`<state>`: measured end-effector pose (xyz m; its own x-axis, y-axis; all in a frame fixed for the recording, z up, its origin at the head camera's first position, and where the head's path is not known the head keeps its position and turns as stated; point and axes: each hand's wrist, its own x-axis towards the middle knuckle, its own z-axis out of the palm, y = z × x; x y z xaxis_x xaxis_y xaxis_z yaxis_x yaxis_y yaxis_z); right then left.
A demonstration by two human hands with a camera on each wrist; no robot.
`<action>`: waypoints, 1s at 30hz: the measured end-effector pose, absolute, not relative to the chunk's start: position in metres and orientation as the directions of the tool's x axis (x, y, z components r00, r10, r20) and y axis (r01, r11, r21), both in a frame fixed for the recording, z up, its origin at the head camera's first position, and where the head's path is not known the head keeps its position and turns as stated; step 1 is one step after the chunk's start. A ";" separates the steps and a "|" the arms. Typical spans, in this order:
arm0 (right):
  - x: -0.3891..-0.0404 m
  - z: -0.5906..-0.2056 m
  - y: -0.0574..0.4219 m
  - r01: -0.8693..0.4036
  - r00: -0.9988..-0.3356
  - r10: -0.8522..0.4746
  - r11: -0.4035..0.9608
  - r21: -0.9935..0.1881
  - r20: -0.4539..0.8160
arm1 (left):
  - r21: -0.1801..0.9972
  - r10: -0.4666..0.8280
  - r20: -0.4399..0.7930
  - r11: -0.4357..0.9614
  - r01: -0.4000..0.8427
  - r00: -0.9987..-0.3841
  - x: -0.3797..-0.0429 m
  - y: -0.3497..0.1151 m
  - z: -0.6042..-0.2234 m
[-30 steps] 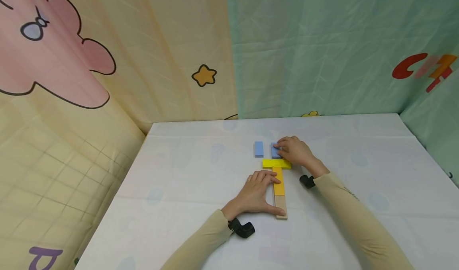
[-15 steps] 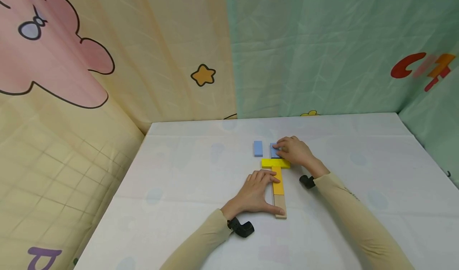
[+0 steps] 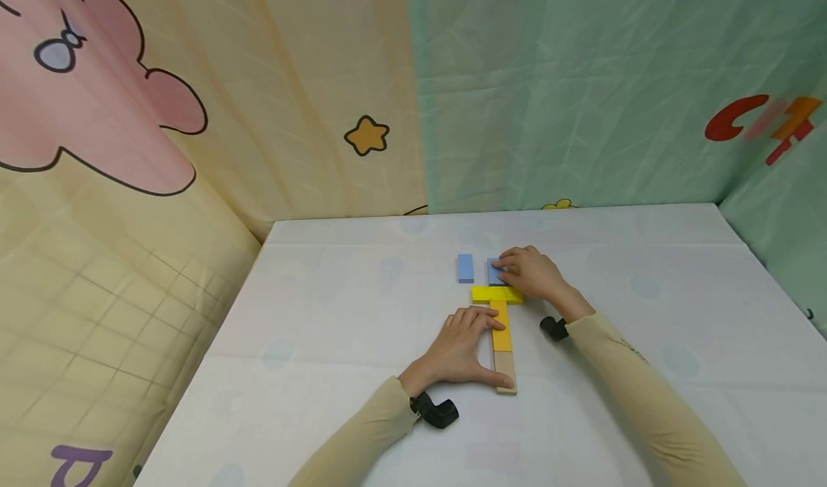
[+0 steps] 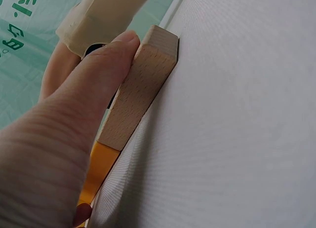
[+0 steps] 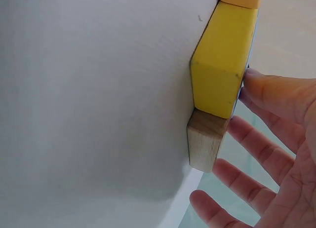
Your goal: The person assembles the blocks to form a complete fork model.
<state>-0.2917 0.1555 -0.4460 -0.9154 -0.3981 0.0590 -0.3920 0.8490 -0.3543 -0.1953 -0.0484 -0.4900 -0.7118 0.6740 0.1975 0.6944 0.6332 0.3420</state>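
My left hand (image 3: 455,350) lies spread over a column of wooden blocks in the head view, fingertips on the orange block (image 3: 501,339) and thumb on the plain wood block (image 3: 504,363). In the left wrist view, the thumb lies along the wood block (image 4: 136,90). A yellow block (image 3: 481,295) lies crosswise at the column's far end. Just beyond it, my right hand (image 3: 533,271) rests thumb and fingertips on the right-hand blue block (image 3: 493,273), which it partly hides. Its other fingers extend loosely past the yellow block (image 5: 222,55) in the right wrist view.
Another blue block (image 3: 465,268) lies left of the touched one, with a narrow gap between. All sit on a white-covered table (image 3: 323,293). Printed curtains (image 3: 310,99) hang behind and at the sides. Each wrist wears a black camera mount (image 3: 436,411).
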 end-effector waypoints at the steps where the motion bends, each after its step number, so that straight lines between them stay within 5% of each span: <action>1: -0.291 -0.446 0.156 -0.394 -0.915 -0.399 0.848 -0.355 0.060 | 0.343 0.674 0.196 0.634 0.693 -0.713 -0.195 -0.048 -0.490; 30: -0.288 -0.447 0.155 -0.391 -0.915 -0.401 0.847 -0.360 0.051 | 0.346 0.675 0.204 0.628 0.697 -0.710 -0.196 -0.048 -0.491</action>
